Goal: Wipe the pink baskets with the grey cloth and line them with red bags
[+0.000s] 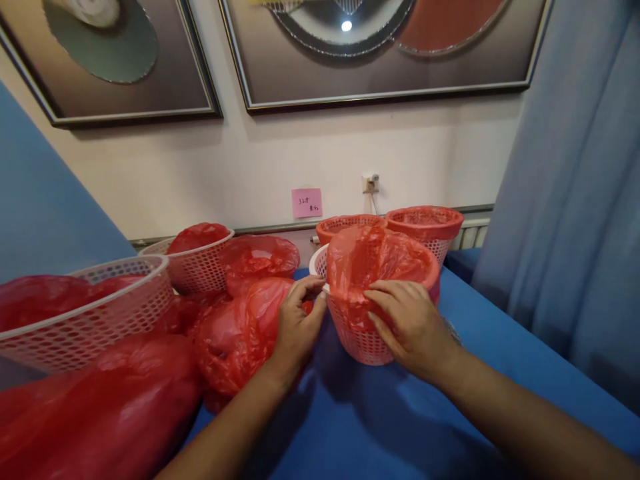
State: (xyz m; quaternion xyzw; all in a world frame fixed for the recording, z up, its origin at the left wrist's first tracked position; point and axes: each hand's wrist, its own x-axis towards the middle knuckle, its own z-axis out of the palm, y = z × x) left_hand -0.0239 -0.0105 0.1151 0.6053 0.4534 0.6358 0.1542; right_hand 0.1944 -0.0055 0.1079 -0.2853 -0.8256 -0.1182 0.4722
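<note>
A white mesh basket (361,343) stands upright on the blue surface in front of me. A thin red plastic bag (395,257) lines it and is folded over the rim at the front and right, while the white rim shows bare at the left. My left hand (299,317) is closed on that left part of the rim, thumb towards me and fingers bent over it. At the front, my right hand (407,320) pinches the folded bag edge between thumb and fingers. The bag's bottom inside the basket is hidden.
Two more lined baskets (425,230) stand behind. To the left are two white baskets (85,333) holding red bags, and loose red bags (240,333) lie heaped beside them. Blue curtains (575,187) hang at the right. The wall has an outlet (371,183) and a pink note (307,203).
</note>
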